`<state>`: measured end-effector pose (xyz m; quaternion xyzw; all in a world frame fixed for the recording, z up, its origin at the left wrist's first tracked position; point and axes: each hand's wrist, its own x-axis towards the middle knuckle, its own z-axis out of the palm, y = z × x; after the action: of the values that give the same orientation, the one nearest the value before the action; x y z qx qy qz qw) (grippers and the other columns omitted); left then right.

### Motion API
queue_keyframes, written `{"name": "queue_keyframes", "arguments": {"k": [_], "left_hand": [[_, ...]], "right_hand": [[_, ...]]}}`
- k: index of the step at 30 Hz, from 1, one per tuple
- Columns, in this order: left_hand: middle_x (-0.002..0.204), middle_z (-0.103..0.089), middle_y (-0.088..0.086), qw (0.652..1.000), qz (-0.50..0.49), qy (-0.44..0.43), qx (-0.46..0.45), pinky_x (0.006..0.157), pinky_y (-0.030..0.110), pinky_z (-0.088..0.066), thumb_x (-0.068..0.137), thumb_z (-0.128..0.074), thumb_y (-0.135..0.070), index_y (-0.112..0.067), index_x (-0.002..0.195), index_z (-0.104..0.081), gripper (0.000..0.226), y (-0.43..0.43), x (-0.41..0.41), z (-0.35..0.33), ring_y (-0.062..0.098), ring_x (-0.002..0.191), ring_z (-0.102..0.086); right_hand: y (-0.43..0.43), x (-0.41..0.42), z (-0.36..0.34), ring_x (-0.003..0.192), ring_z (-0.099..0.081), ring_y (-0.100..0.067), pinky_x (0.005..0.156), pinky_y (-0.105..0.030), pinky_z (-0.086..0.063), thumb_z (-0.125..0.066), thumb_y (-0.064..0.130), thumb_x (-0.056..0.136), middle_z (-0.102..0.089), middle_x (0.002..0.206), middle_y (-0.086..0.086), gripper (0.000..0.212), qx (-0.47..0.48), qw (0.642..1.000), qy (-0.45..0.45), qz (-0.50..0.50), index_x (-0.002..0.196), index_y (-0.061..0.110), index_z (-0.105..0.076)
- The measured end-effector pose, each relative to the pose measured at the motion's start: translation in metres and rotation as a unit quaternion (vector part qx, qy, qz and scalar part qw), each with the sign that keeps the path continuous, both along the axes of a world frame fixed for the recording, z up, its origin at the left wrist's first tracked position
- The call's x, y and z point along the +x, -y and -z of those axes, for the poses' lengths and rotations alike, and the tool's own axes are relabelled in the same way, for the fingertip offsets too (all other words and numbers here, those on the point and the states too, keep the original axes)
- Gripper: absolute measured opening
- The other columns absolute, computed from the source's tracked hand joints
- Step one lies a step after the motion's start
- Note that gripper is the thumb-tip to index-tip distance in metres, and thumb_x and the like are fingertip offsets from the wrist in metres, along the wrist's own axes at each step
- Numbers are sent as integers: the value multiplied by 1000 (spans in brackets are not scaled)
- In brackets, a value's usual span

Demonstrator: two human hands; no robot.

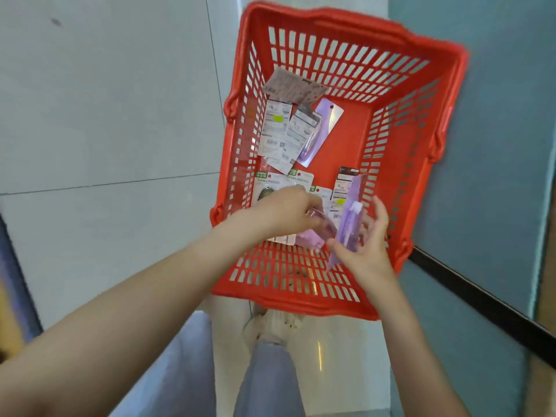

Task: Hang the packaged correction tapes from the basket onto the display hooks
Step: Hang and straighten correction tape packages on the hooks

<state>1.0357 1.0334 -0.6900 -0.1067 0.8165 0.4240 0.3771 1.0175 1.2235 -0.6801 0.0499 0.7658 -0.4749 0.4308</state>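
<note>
Red basket (301, 305) on floor (105, 130), at 12-1 o'clock of view. Right hand (368, 239) holds purple pack (349, 224) over basket's near-right corner, thumb one side, fingers other side. Pack's long axis runs 1 to 7 o'clock, upper end at 1. Left hand (288, 212) just beside it at 9 o'clock, fingers curled on second purple pack (310, 239) by near wall; blurred, probably pinch. Loose packs (276, 127) lie toward 11 o'clock, left hand nearer. Display hooks not in view; lift-out likely next.
</note>
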Motion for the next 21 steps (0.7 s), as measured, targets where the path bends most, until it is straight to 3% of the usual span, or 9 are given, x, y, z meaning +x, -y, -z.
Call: {"name": "queue_keyframes", "arguments": {"k": [2, 4, 6, 8, 12, 14, 17, 19, 21], "left_hand": [[70, -54, -2, 997, -55, 28, 34, 65, 29, -44, 89, -58, -47, -17, 79, -60, 31, 17, -6, -53, 21, 71, -54], [63, -52, 2, 979, -145, 78, 119, 58, 29, -43, 89, -59, -46, -5, 85, -64, 42, 33, -11, -102, 20, 59, -50], [66, -47, 10, 962, -180, 110, 174, 53, 28, -35, 91, -58, -42, 4, 87, -63, 46, 48, -17, -163, 20, 58, -42], [67, -46, 14, 958, -180, 117, 190, 51, 28, -28, 85, -59, -52, -2, 81, -64, 50, 55, -26, -224, 22, 58, -38], [80, -57, 18, 938, -215, 113, 249, 59, 30, -39, 67, -60, -71, 0, 96, -65, 77, 58, -34, -338, 25, 65, -51], [85, -61, 13, 928, -213, 106, 285, 61, 30, -45, 71, -69, -57, -6, 99, -64, 59, 54, -30, -391, 24, 71, -58], [93, -71, 0, 918, -198, 66, 337, 75, 36, -57, 83, -69, -27, -24, 102, -66, 19, 32, -19, -464, 18, 84, -67], [98, -71, 4, 921, -198, 31, 335, 81, 40, -54, 90, -64, -17, -19, 109, -65, 19, 15, -16, -516, 22, 86, -67], [98, -70, 9, 929, -159, -11, 335, 73, 34, -54, 91, -61, -12, -12, 111, -64, 20, 0, -16, -568, 22, 82, -67]], "right_hand": [[6, -3, -48, 128, -47, -10, 110, -39, -39, -82, 20, 66, -47, 138, 6, 87, -15, 999, 18, -23, 134, 44, -34], [12, -6, -94, 117, -53, -8, 104, -34, -43, -80, 19, 61, -53, 126, 10, 77, -36, 998, 29, -35, 124, 45, -43], [22, -10, -156, 113, -55, -10, 97, -29, -46, -77, 17, 62, -54, 124, 8, 73, -70, 997, 39, -19, 122, 43, -45], [29, -10, -218, 117, -55, -7, 96, -25, -46, -77, 16, 64, -54, 131, 6, 76, -103, 994, 44, 5, 128, 39, -44], [44, -8, -327, 123, -54, -16, 102, -38, -44, -84, 29, 58, -57, 135, 0, 83, -146, 984, 45, 89, 132, 32, -46], [46, -4, -380, 120, -56, -18, 97, -36, -48, -91, 29, 53, -56, 136, -5, 96, -166, 974, 33, 148, 136, 24, -44], [45, 9, -458, 113, -62, -17, 89, -31, -54, -81, 8, 67, -61, 130, -5, 83, -188, 959, -14, 209, 138, 23, -40], [37, 21, -504, 114, -62, -19, 95, -38, -51, -76, 8, 69, -61, 129, -4, 82, -180, 951, -61, 242, 139, 27, -36], [27, 33, -549, 116, -60, -20, 101, -46, -46, -78, 18, 68, -59, 129, -1, 89, -162, 938, -120, 280, 142, 31, -31]]}}
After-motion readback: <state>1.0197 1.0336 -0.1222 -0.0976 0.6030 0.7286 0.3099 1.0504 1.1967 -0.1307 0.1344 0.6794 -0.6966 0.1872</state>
